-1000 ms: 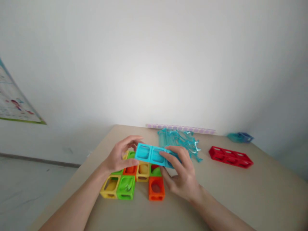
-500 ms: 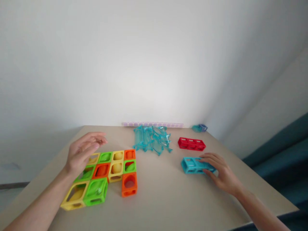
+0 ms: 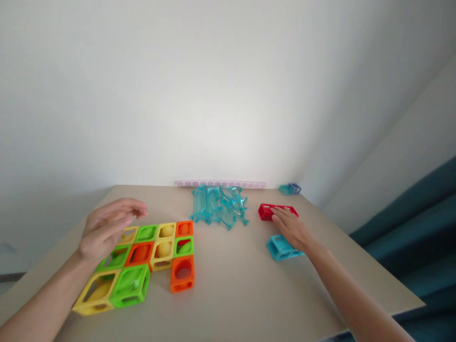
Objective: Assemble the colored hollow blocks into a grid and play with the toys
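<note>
My left hand (image 3: pixel 109 225) hovers above the back left part of a group of hollow cube blocks (image 3: pixel 140 253) in yellow, green and orange. Its fingers are loosely bent, the thumb stands apart from them, and nothing shows in it. My right hand (image 3: pixel 290 228) reaches over a light blue block (image 3: pixel 280 248) of joined hollow cubes, partly covering it. The fingertips lie at the front of a red block (image 3: pixel 266 212) of the same kind. These fingers are stretched out; whether they touch the red block I cannot tell.
Clear teal plastic track pieces (image 3: pixel 219 205) lie in a heap at the back middle of the table (image 3: pixel 228 285). Behind them a pale purple patterned strip (image 3: pixel 221 183) runs along the wall. A small dark blue cube (image 3: pixel 295 188) sits at the back right corner. A teal curtain (image 3: pixel 409 247) hangs at the right.
My right hand has let go of the light blue block and moved up and left to the red block. My left hand stays over the cube blocks. The whole view has shifted slightly.
</note>
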The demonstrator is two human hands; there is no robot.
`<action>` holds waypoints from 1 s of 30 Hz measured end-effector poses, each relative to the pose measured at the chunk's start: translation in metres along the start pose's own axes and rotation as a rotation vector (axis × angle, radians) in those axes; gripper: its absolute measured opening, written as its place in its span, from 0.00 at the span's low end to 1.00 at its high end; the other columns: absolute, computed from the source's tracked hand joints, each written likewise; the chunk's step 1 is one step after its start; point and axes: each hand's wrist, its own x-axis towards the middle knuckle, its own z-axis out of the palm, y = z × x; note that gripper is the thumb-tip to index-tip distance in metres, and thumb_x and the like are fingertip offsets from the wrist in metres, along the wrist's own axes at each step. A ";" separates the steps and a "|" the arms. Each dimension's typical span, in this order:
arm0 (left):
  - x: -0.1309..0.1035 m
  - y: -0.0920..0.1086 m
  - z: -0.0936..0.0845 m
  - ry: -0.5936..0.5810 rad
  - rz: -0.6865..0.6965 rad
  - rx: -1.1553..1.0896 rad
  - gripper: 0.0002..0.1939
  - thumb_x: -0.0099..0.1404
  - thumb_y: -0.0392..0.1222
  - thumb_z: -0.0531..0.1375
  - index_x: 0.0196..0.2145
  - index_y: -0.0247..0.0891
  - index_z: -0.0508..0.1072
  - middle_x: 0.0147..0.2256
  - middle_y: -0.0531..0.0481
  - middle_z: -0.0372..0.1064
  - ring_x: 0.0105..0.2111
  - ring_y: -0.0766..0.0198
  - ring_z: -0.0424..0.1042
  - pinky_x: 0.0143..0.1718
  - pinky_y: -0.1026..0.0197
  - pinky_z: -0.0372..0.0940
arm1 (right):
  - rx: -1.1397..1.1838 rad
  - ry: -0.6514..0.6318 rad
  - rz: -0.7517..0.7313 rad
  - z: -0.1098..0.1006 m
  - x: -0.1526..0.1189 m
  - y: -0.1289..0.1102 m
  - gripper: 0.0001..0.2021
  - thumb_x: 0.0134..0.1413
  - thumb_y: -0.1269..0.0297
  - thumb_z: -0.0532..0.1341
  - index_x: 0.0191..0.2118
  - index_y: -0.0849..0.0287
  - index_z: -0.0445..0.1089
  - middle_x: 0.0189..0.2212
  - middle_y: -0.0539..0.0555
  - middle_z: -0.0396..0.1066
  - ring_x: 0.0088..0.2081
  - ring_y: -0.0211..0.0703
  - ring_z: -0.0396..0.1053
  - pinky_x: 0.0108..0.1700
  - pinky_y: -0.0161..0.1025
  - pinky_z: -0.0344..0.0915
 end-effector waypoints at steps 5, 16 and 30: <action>0.000 0.006 0.004 0.021 0.008 0.003 0.12 0.55 0.41 0.64 0.37 0.36 0.79 0.33 0.44 0.76 0.33 0.60 0.72 0.35 0.63 0.67 | 0.064 -0.028 -0.041 -0.008 -0.024 0.010 0.30 0.66 0.47 0.41 0.62 0.59 0.61 0.64 0.57 0.56 0.66 0.53 0.49 0.65 0.56 0.48; 0.000 0.009 0.007 0.013 -0.042 0.022 0.10 0.52 0.41 0.65 0.33 0.37 0.81 0.30 0.44 0.76 0.29 0.59 0.72 0.32 0.62 0.68 | -0.126 0.084 0.143 -0.003 -0.037 0.005 0.28 0.67 0.51 0.38 0.67 0.57 0.51 0.68 0.55 0.42 0.68 0.60 0.28 0.65 0.63 0.40; 0.000 0.008 0.006 0.031 -0.053 -0.010 0.10 0.51 0.40 0.65 0.32 0.33 0.81 0.29 0.43 0.76 0.28 0.59 0.72 0.31 0.60 0.67 | -0.111 -0.020 0.179 0.002 -0.008 0.020 0.27 0.66 0.49 0.39 0.65 0.49 0.54 0.67 0.56 0.48 0.67 0.65 0.42 0.61 0.69 0.45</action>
